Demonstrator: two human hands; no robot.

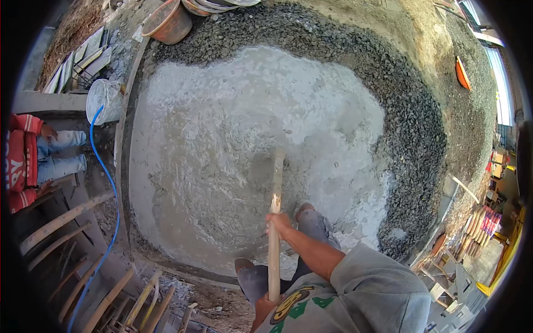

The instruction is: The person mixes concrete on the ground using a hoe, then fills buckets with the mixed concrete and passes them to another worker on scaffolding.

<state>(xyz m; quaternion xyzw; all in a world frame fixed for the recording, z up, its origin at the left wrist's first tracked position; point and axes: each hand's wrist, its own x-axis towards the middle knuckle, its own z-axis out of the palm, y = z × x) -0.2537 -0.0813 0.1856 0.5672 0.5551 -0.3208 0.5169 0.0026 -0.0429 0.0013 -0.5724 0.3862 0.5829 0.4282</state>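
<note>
Gray shirt (pixel 361 294), right fingers (pixel 270 218) and left fingers (pixel 267 303) clasping wooden handle (pixel 273 252), open wet mix (pixel 222 139), gravel (pixel 413 133) edging beyond

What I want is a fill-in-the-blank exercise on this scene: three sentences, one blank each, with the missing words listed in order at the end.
1. Of the two hands on the wooden handle, the ______ hand grips nearer the middle of the wet grey mix.
2. The hose that reaches the white bucket is ______.
3. The co-worker in light blue jeans wears a top that is mainly ______.

Missing words: right; blue; red
</note>
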